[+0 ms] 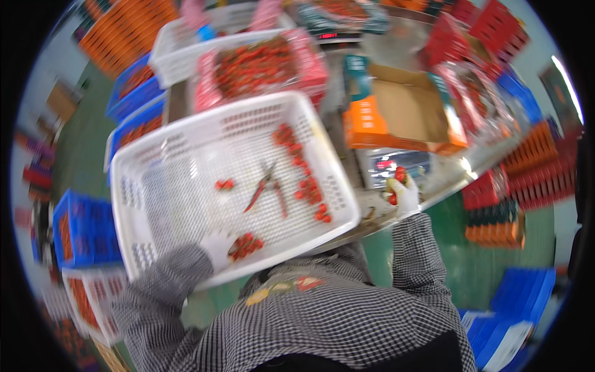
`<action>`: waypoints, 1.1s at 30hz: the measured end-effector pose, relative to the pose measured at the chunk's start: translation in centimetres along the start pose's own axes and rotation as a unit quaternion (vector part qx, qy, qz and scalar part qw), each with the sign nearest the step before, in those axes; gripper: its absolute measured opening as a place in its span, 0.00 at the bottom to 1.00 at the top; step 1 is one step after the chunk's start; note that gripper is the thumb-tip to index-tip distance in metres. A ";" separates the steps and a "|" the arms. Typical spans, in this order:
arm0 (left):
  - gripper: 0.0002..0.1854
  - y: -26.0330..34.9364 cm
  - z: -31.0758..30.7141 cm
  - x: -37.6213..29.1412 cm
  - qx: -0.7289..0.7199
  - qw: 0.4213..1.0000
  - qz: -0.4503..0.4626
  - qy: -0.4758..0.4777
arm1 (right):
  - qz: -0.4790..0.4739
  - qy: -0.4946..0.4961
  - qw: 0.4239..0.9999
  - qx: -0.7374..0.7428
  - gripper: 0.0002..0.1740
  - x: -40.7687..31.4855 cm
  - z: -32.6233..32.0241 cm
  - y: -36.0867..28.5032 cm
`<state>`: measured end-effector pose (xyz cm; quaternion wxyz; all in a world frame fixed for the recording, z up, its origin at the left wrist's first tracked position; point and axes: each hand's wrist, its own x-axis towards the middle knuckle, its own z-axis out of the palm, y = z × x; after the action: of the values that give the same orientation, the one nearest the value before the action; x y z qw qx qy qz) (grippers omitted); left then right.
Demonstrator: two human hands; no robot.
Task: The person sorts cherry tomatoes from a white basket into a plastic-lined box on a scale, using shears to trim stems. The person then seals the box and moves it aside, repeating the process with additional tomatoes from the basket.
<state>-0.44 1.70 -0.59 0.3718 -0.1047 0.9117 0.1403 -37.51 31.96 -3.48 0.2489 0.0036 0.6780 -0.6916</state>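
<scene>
My gloved left hand (221,249) is low inside a white perforated plastic crate (186,218), at a cluster of small red tomatoes (246,245); whether its fingers close on them is unclear. Red-handled pruning shears (268,186) lie with spread handles on the crate floor. More tomatoes (309,186) run along the crate's right side, and a small group (224,184) lies left of the shears. My gloved right hand (404,195) holds a few red tomatoes (399,174) over the table edge, right of the crate, just below a scale (399,162).
An orange and green cardboard box (404,107) rests above the scale. Behind the crate stands a pink-lined box of tomatoes (260,65). Another person's pink sleeves (266,16) reach over a white crate at the top. Blue crates (86,230) flank the left.
</scene>
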 end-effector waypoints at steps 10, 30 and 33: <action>0.37 -2.7 -0.9 2.0 -0.551 0.826 -0.006 -0.118 | -0.109 0.165 0.980 0.009 0.24 3.8 -17.8 -6.3; 0.32 24.6 -12.9 11.8 -0.902 0.352 0.171 0.181 | -0.115 0.206 0.590 -0.772 0.33 56.6 -46.5 -24.6; 0.27 28.2 -14.7 13.0 -0.930 0.365 -0.001 0.041 | -0.083 0.216 0.731 -0.643 0.26 59.8 -48.9 -22.9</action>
<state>-27.44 22.17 5.26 0.0013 -0.3905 0.2167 0.8947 -114.17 56.60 -6.50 -0.0194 -0.0645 0.9937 -0.0894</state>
